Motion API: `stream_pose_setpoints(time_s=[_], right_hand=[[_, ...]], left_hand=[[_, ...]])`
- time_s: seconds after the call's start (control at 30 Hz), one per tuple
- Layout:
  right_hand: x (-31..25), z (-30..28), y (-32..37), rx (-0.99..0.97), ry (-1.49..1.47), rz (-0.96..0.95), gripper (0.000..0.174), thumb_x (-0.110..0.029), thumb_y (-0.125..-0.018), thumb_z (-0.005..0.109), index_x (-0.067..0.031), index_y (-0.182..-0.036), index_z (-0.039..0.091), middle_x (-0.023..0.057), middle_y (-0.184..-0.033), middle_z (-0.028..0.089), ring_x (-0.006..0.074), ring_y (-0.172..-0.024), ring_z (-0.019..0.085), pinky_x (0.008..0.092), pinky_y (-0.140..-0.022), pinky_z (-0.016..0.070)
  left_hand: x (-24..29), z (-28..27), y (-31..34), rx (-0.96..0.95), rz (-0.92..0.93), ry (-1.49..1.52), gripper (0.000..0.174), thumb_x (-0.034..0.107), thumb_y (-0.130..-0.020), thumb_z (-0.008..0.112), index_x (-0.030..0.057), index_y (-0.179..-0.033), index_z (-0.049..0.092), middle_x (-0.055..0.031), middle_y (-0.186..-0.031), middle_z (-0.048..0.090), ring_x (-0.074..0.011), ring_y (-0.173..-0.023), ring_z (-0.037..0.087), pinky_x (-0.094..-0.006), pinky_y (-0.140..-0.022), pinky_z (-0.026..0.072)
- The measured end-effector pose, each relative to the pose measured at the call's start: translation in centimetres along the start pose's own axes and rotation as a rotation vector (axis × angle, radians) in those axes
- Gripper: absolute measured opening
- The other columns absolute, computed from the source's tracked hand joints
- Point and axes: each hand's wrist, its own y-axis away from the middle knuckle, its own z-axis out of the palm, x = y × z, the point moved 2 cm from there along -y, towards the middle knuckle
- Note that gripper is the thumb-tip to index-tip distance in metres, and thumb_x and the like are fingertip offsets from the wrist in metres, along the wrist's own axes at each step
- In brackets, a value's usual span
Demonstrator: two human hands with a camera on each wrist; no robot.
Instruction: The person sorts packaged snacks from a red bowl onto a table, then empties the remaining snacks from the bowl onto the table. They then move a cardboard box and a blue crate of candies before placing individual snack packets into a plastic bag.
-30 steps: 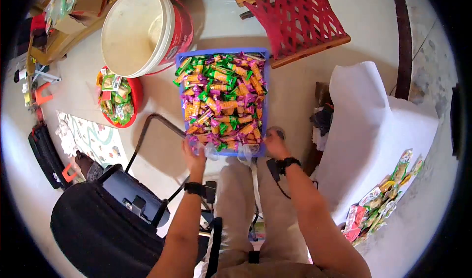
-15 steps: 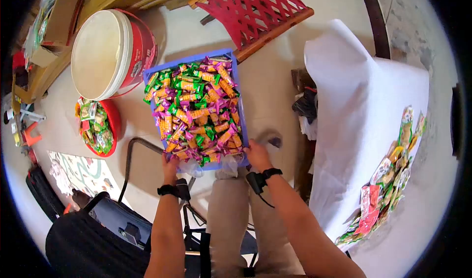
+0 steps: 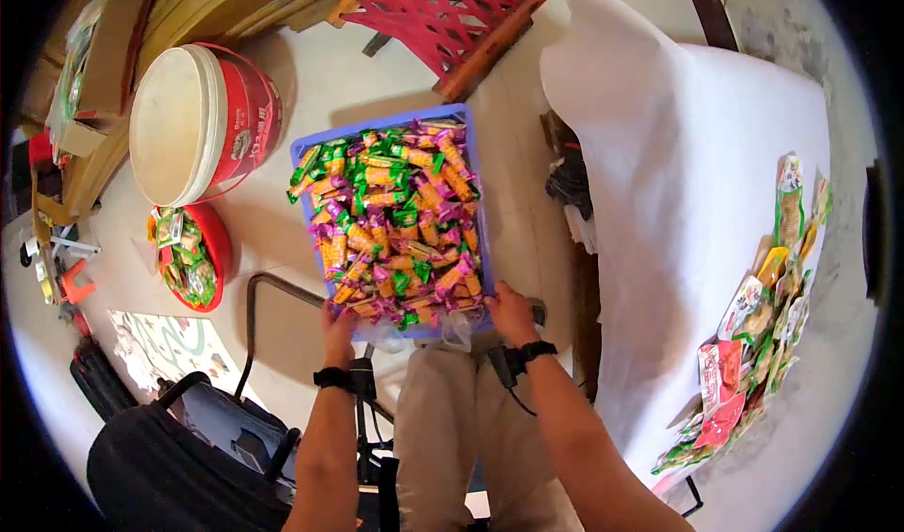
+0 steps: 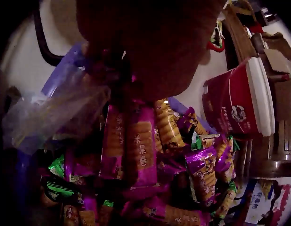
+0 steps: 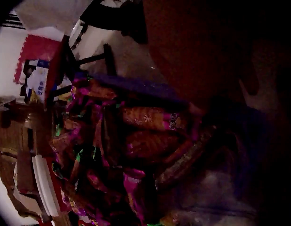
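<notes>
A blue plastic tray (image 3: 456, 111), heaped with wrapped rice-roll snacks (image 3: 400, 217) in purple and green wrappers, is in front of my knees in the head view. My left hand (image 3: 339, 334) grips its near left corner, and my right hand (image 3: 512, 314) holds the near right corner. Clear plastic (image 3: 457, 329) sticks out over the near rim between the hands. Up close in the left wrist view, purple packets (image 4: 141, 146) lie just beyond the hand. The right wrist view is dark, with packets (image 5: 147, 117) beside the hand; its fingertips are hidden there.
A red-and-white bucket (image 3: 240, 122) stands left of the tray, near a red basin (image 3: 218, 249) of green packets. A red woven stool (image 3: 452, 14) is ahead. White cloth (image 3: 650, 202) covers a surface on the right, bearing several snack packets (image 3: 720, 381). A black chair (image 3: 169, 466) stands at left.
The tray shifts left in the head view, then slightly back right, as the view turns toward the white-covered surface. Both hands stay at its near corners.
</notes>
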Motion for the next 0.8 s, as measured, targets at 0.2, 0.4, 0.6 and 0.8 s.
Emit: stream_pose_setpoints(time_s=[0.2, 0.4, 0.6, 0.8], right_hand=[[4.1, -4.8, 0.1, -0.052, 0.010, 0.160, 0.032, -0.020, -0.082, 0.056, -0.0051, -0.110, 0.050, 0.0212, -0.099, 0.058, 0.0398, -0.089, 0.055, 0.0455, -0.074, 0.0446], [8.3, -8.6, -2.4, 0.154, -0.081, 0.146, 0.037, -0.017, -0.083, 0.054, -0.0036, -0.116, 0.048, 0.0217, -0.102, 0.058, 0.0385, -0.092, 0.056, 0.0445, -0.078, 0.0449], [6.1, -9.0, 0.3, 0.318, -0.281, 0.096, 0.042, -0.016, -0.081, 0.057, -0.0016, -0.119, 0.045, 0.0219, -0.114, 0.052, 0.0348, -0.104, 0.051, 0.0415, -0.088, 0.0403], [8.3, -7.4, 10.4, 0.218, -0.176, 0.019, 0.043, -0.014, -0.080, 0.057, -0.0018, -0.119, 0.045, 0.0187, -0.114, 0.050, 0.0316, -0.108, 0.048, 0.0362, -0.092, 0.0383]], left_hand=[[-1.2, 5.9, 2.0, -0.061, -0.056, -0.112, 0.053, 0.005, -0.080, 0.052, 0.0060, -0.128, 0.030, -0.0074, -0.102, 0.055, -0.0141, -0.081, 0.053, -0.0252, -0.064, 0.0432], [-1.3, 13.1, 5.2, -0.049, -0.136, -0.059, 0.062, 0.002, -0.075, 0.048, 0.0134, -0.131, 0.024, -0.0061, -0.103, 0.051, -0.0130, -0.077, 0.050, -0.0250, -0.057, 0.0387], [1.3, 11.7, 6.7, -0.104, -0.247, -0.176, 0.080, 0.002, -0.074, 0.053, 0.0163, -0.140, 0.010, -0.0173, -0.139, 0.026, -0.0289, -0.121, 0.036, -0.0384, -0.093, 0.0346], [1.8, 4.7, 4.9, -0.233, 0.018, -0.506, 0.056, 0.019, -0.081, 0.054, 0.0140, -0.133, 0.033, -0.0097, -0.136, 0.034, -0.0195, -0.114, 0.042, -0.0351, -0.088, 0.0360]])
